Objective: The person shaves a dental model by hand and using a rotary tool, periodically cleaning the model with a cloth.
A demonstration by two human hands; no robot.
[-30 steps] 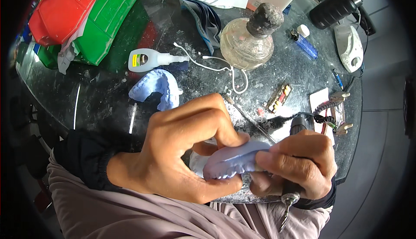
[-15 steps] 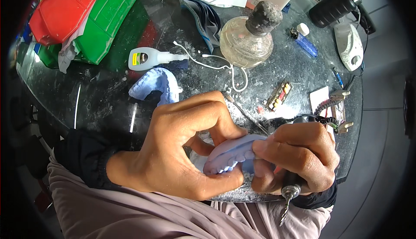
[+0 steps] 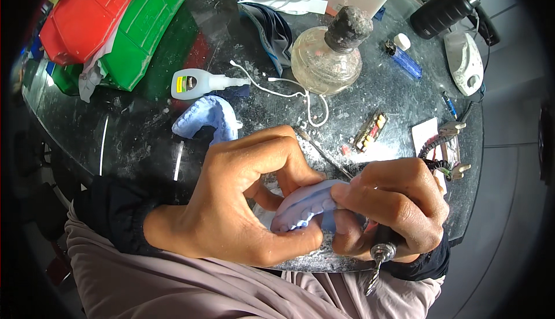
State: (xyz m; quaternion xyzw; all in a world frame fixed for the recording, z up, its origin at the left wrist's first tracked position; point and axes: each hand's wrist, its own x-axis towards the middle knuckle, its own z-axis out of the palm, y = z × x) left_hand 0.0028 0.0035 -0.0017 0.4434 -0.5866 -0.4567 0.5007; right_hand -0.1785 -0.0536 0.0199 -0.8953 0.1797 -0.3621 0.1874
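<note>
A blue dental cast (image 3: 302, 203) with a row of teeth along its lower edge is pinched in my left hand (image 3: 237, 195), thumb below and fingers curled over the top. My right hand (image 3: 399, 206) presses thumb and fingertips to the cast's right end. In that same hand lies a rotary handpiece (image 3: 383, 251), its twisted drill bit pointing down, away from the cast. Most of the handpiece's body is hidden by the fingers. A second blue dental cast (image 3: 211, 114), horseshoe-shaped, rests on the dark table beyond my left hand.
A white squeeze bottle (image 3: 193, 84), a white cord (image 3: 309, 108) and a glass spirit burner (image 3: 326, 59) stand or lie beyond my hands. A thin metal tool (image 3: 326, 154) and a strip of false teeth (image 3: 371, 132) lie nearer. Red and green bins (image 3: 141, 36) sit at far left.
Both hands keep their grip on the cast. My right hand has shifted slightly left, and the drill bit's tip has swung a little to the left. The view has moved slightly.
</note>
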